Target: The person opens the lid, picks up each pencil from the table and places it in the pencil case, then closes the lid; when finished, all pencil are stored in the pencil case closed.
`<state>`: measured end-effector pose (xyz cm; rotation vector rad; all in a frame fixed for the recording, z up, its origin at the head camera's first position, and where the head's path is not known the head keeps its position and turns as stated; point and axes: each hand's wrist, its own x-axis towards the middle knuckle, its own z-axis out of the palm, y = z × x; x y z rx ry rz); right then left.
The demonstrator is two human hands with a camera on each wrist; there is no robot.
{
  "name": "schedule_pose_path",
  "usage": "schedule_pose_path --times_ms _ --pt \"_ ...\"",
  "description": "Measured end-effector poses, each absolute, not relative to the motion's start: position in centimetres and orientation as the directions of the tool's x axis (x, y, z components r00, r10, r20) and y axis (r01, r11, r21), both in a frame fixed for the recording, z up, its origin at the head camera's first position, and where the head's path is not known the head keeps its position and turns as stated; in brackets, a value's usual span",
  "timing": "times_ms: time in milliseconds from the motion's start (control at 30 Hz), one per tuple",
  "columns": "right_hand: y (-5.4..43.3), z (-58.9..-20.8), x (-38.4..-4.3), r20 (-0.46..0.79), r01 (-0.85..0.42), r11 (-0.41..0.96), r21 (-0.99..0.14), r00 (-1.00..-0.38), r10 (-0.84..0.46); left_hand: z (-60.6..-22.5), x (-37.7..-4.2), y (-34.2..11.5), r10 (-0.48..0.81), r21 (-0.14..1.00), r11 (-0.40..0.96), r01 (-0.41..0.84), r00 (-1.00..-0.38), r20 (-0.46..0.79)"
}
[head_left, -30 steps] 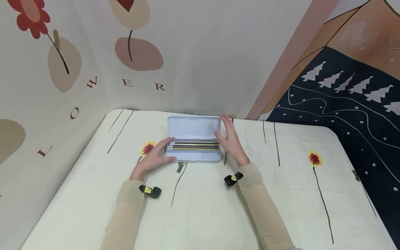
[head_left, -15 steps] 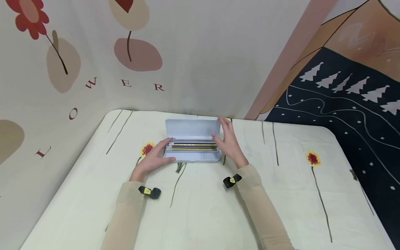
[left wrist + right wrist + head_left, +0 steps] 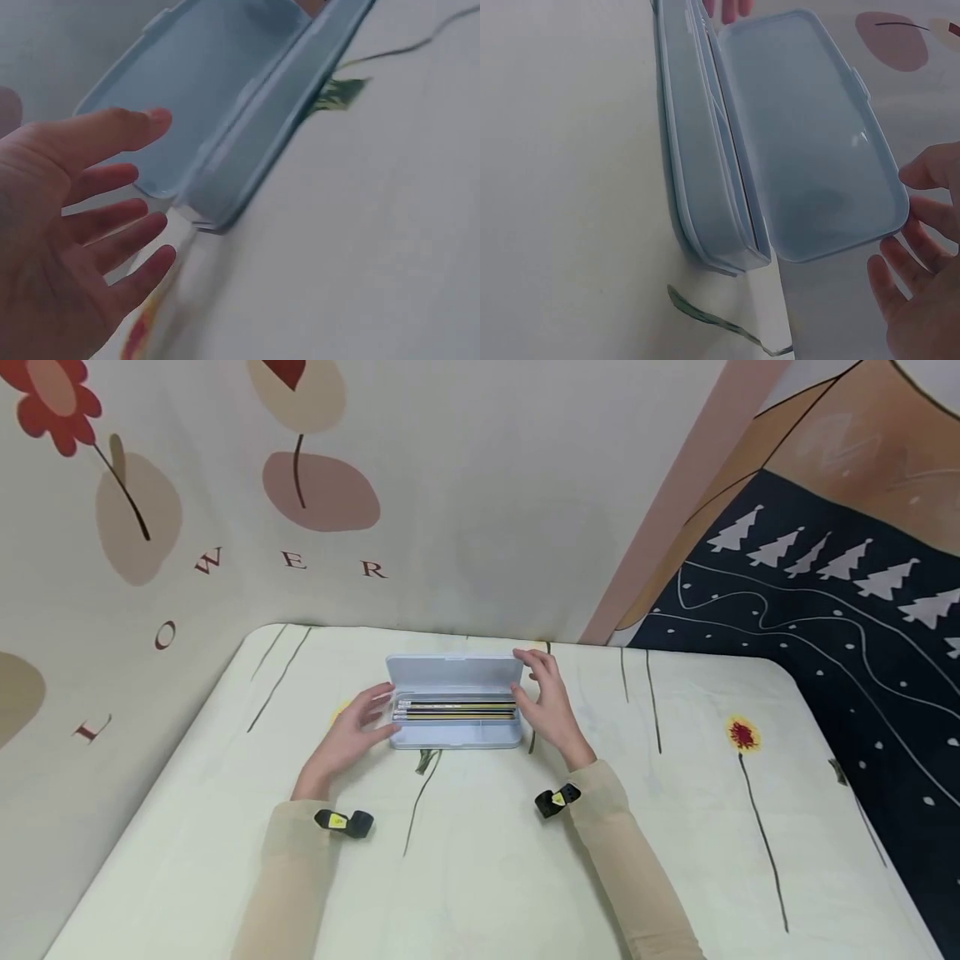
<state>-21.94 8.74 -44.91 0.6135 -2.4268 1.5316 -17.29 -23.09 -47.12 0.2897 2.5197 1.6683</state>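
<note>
A pale blue pencil case (image 3: 437,738) lies on the bed-like surface with its lid (image 3: 450,673) raised at the back. Several striped pencils (image 3: 457,709) rest side by side in its rear compartment. My right hand (image 3: 553,708) pinches the lid's right corner, thumb on the inner side and fingers behind, as the right wrist view also shows. Beside the case's left end is my left hand (image 3: 347,743), its fingers loosely spread. In the left wrist view a small gap separates the fingertips (image 3: 163,255) from the case. The pencils are mostly hidden in both wrist views.
The white sheet (image 3: 480,877) has printed flowers and stems. A light wall hanging (image 3: 480,527) with letters rises directly behind the case. To the right hangs dark fabric with white trees (image 3: 810,635). Each sleeve carries a black wrist camera (image 3: 557,800).
The lid has tilted forward from nearly upright, with my right hand on its corner. My left hand has let go of the case's left end and moved slightly left.
</note>
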Motion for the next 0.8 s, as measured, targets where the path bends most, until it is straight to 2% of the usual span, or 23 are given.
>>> schedule_pose_path --times_ms 333,533,800 --pt "8.9 -44.9 -21.4 0.408 -0.46 0.352 -0.815 -0.888 -0.214 -41.7 -16.2 -21.5 0.117 0.921 0.339 0.191 -0.98 0.161" --pt "9.0 -45.0 -21.1 0.406 -0.457 0.343 -0.821 -0.889 -0.213 -41.1 -16.2 -20.7 0.101 0.898 0.351 0.267 -0.964 0.247" --pt "9.5 -45.1 -20.6 0.441 -0.483 0.324 -0.814 -0.876 -0.197 -41.2 -15.5 -20.6 0.065 0.876 0.404 0.263 -0.964 0.26"
